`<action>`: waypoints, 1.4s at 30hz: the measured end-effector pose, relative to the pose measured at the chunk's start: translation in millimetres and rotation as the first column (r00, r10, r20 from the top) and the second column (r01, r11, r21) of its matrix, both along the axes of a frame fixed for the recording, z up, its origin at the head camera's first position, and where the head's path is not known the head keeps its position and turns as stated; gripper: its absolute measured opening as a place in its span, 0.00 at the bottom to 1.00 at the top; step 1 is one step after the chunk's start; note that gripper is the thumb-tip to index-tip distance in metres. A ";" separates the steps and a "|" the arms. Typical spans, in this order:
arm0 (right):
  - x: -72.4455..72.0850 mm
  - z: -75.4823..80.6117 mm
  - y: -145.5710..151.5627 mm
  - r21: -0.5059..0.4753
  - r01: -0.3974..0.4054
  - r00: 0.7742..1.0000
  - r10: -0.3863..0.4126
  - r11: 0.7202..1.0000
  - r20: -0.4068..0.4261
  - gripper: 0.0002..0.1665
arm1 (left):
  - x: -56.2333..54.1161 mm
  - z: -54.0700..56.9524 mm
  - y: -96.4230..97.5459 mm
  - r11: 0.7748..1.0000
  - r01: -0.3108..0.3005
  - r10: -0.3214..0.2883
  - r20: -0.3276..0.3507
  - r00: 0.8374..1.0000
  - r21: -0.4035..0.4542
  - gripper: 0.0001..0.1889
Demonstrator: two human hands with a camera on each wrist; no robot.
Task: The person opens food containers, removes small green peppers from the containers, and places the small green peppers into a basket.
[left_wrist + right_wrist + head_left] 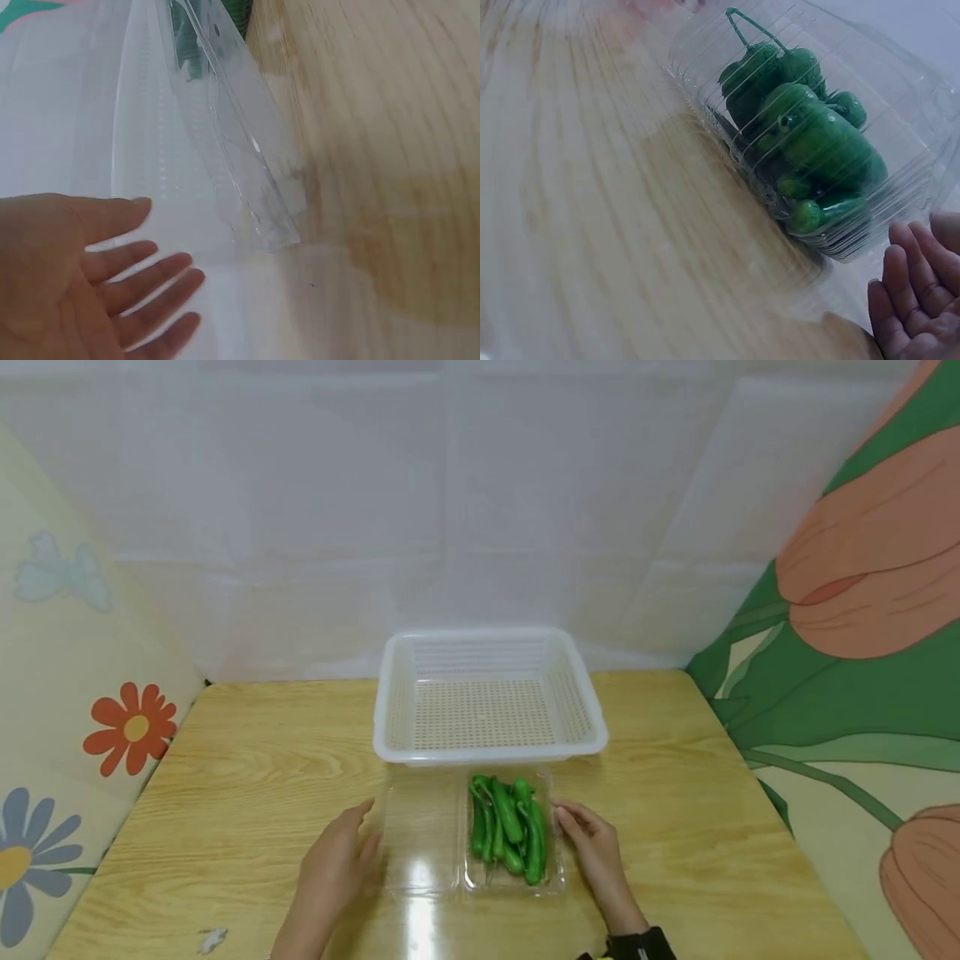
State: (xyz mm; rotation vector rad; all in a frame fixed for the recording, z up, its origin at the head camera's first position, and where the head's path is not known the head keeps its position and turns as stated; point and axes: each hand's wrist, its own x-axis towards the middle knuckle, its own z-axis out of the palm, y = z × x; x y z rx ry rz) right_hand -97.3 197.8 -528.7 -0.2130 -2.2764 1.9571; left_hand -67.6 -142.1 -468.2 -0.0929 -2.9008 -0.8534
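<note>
A clear plastic clamshell box [471,890] lies unfolded on the table, its lid half to the left. Several green chili peppers [508,827] fill the right half; the right wrist view shows the green peppers [817,139] through the clear wall. My left hand [336,860] is beside the lid's left edge, and in the left wrist view the hand [97,277] has spread fingers and holds nothing. At the box's right edge is my right hand [596,852], fingertips at the rim. Its fingers [900,289] are loosely extended; whether they touch the box cannot be told.
Behind the box stands a white plastic basket [480,753] with a perforated bottom and nothing inside. A small whitish scrap [213,940] lies near the front left of the wooden table [247,793]. White sheeting [442,510] hangs behind, with floral panels at both sides.
</note>
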 end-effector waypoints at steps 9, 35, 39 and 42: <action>0.0 0.7 0.1 0.000 0.000 1.000 0.000 1.000 -0.012 0.18 | -10.4 0.3 19.6 0.950 0.275 -0.313 -0.455 0.834 -0.149 0.20; -0.9 -0.5 -0.6 -0.011 0.004 0.998 -0.004 1.000 0.055 0.19 | -15.4 -2.7 75.2 0.740 0.553 -0.667 -0.312 0.676 -0.383 0.16; -0.9 -0.9 0.0 -0.004 0.007 0.998 -0.006 1.000 0.056 0.19 | -15.8 -0.1 84.9 0.696 0.563 -0.709 -0.300 0.638 -0.446 0.15; -0.5 -0.9 0.4 0.005 0.006 0.999 -0.006 1.000 0.054 0.19 | -15.8 2.5 90.3 0.668 0.570 -0.730 -0.272 0.627 -0.479 0.15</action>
